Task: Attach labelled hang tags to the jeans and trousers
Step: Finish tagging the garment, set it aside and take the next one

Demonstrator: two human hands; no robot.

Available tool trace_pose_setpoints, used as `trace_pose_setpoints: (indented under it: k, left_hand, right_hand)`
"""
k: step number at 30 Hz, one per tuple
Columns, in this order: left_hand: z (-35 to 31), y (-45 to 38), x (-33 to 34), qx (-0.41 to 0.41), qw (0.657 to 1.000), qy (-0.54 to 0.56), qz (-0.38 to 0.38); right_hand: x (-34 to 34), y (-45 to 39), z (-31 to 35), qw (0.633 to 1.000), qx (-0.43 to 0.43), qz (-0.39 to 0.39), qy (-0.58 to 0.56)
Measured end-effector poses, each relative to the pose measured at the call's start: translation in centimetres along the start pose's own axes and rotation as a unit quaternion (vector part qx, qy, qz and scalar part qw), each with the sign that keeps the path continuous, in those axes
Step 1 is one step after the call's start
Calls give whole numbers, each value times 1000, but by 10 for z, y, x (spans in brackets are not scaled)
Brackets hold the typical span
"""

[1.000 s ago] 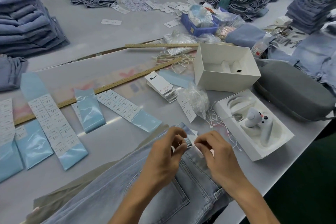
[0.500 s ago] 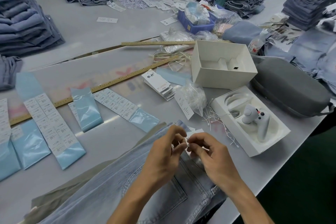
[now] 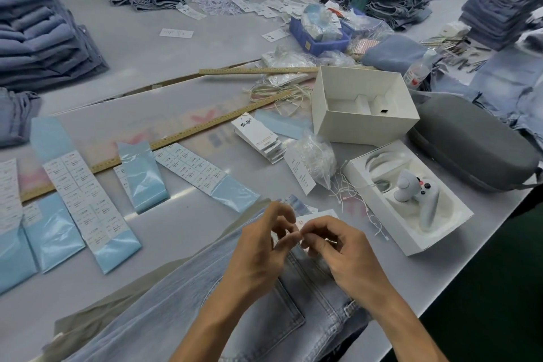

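Observation:
A pair of light blue jeans (image 3: 164,314) lies in front of me, back pocket up, waistband toward the right. Over the waistband my left hand (image 3: 258,256) and my right hand (image 3: 343,253) meet fingertip to fingertip. Both pinch something very small between thumb and forefinger, probably the thin tag string; it is too fine to make out. A white hang tag (image 3: 316,215) lies just behind the fingers on the waistband. A stack of white hang tags (image 3: 258,137) sits farther back, with a clear bag of white strings (image 3: 316,159) beside it.
Blue-backed sticker label sheets (image 3: 88,209) lie at the left. A wooden ruler (image 3: 164,141) crosses the table. An open white box (image 3: 364,106), a tray with a white controller (image 3: 411,194) and a grey case (image 3: 470,144) stand at the right. Folded jeans stacks (image 3: 38,35) ring the table.
My hands have drawn closer until their fingertips touch. The right hand has let go of the white tag, which now lies behind the fingers.

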State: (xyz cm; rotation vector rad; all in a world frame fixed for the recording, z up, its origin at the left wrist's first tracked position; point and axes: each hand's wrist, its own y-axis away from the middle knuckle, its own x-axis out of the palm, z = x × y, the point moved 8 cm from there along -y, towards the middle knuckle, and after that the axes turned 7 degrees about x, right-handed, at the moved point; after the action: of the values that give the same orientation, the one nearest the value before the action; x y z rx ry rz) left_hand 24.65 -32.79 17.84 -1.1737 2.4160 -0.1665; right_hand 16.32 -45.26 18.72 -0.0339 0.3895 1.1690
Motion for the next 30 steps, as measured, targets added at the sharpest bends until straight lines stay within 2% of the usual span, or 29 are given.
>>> trace_pose_setpoints:
  k: [3, 5, 7, 10, 13, 17, 19, 23, 25, 26, 27, 28, 30]
  left_hand:
    - [3, 0, -1, -37, 991, 126, -27]
    - [7, 0, 4, -69, 974, 215, -21]
    - [13, 0, 9, -89, 962, 258, -1]
    - [21, -3, 8, -111, 964, 240, 7]
    - [32, -1, -3, -146, 961, 228, -54]
    - [43, 16, -34, -148, 957, 222, -117]
    - [55, 40, -65, -163, 951, 208, -163]
    - [95, 119, -146, -233, 926, 156, -252]
    - [117, 171, -201, -273, 891, 126, -339]
    - [127, 201, -232, -289, 857, 117, -411]
    - [134, 237, -265, -301, 801, 115, -505]
    - [140, 278, -296, -310, 727, 116, -601]
    - [150, 348, -343, -330, 591, 125, -725]
  right_hand:
    - [-2, 1, 2, 999, 3, 7, -50]
    - [-2, 0, 3, 998, -1, 12, -55]
    - [1, -1, 5, 998, -10, 25, -52]
    - [2, -5, 14, 1000, -25, 17, -8]
    - [5, -10, 37, 995, -73, -12, 71]
    - [32, -12, 72, 989, -147, -26, 16]
    - [64, -16, 77, 989, -148, 0, 8]
    - [154, -16, 79, 984, -139, 109, 8]
    - [204, -6, 86, 976, -148, 162, 12]
    - [228, 1, 91, 970, -153, 186, 17]
    - [252, 9, 96, 965, -158, 210, 21]
    - [274, 18, 100, 959, -162, 232, 24]
    - [311, 35, 110, 947, -169, 272, 35]
